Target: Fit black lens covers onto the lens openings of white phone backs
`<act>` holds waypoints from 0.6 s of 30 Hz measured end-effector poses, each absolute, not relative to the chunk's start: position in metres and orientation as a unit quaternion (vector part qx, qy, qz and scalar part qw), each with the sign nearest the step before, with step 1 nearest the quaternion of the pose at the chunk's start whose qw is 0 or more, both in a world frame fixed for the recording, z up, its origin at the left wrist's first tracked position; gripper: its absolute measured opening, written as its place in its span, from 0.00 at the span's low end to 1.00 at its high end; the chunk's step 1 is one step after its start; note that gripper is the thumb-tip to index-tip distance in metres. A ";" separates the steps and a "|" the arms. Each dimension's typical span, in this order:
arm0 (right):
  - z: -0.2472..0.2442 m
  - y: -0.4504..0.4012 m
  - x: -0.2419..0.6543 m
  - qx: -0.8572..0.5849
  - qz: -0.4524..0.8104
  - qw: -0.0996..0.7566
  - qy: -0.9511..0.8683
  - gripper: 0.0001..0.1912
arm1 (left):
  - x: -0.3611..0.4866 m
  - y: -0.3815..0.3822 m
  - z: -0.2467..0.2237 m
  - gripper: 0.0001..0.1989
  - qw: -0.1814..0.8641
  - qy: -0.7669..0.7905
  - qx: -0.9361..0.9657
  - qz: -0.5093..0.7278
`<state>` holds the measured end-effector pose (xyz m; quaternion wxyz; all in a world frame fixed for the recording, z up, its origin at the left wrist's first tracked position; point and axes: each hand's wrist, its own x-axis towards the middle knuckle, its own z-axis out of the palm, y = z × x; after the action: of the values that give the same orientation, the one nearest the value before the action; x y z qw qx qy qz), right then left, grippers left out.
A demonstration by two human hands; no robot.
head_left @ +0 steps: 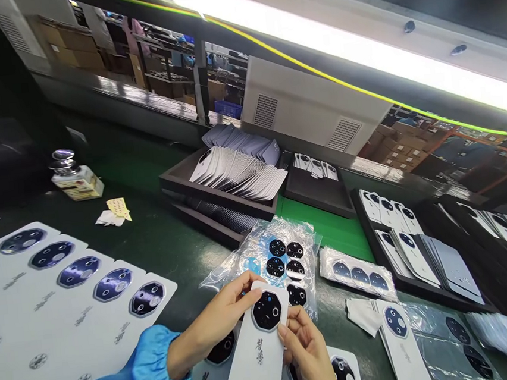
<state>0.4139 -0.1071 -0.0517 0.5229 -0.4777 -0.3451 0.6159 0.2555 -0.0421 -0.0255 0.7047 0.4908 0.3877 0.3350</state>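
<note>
A white phone back panel (252, 363) with a black octagonal camera piece (266, 310) at its top end is held up between my hands. My left hand (229, 306) grips its upper left corner, thumb on the front face. At the right edge, the thumb and bent fingers of my right hand (305, 346) close on the panel beside the camera piece. Other white panels lie under it, partly covered by my hands. Just beyond is a clear plastic bag (243, 268) with several black camera pieces (294, 250) on it.
A row of white panels (46, 317) lies at the left. Behind stand a pump bottle (75, 177) and a dark tray (176, 179) packed with panels. At the right are a wrapped pack (355, 273), a panel stack (403, 343) and another tray (465, 298). A lamp (333, 39) hangs overhead.
</note>
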 end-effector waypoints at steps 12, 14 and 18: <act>-0.055 -0.107 0.413 -0.494 0.597 0.509 -0.375 0.19 | 0.252 -0.039 -0.038 0.23 0.705 0.378 0.494 0.341; -0.056 -0.106 0.413 -0.497 0.595 0.507 -0.378 0.20 | 0.251 -0.038 -0.039 0.23 0.704 0.378 0.495 0.341; -0.054 -0.106 0.413 -0.502 0.595 0.499 -0.381 0.21 | 0.251 -0.038 -0.041 0.23 0.703 0.375 0.499 0.340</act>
<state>0.4130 -0.1061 -0.0542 0.4991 -0.5019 -0.3807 0.5951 0.2508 -0.0384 -0.0408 0.7034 0.4992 0.3751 0.3396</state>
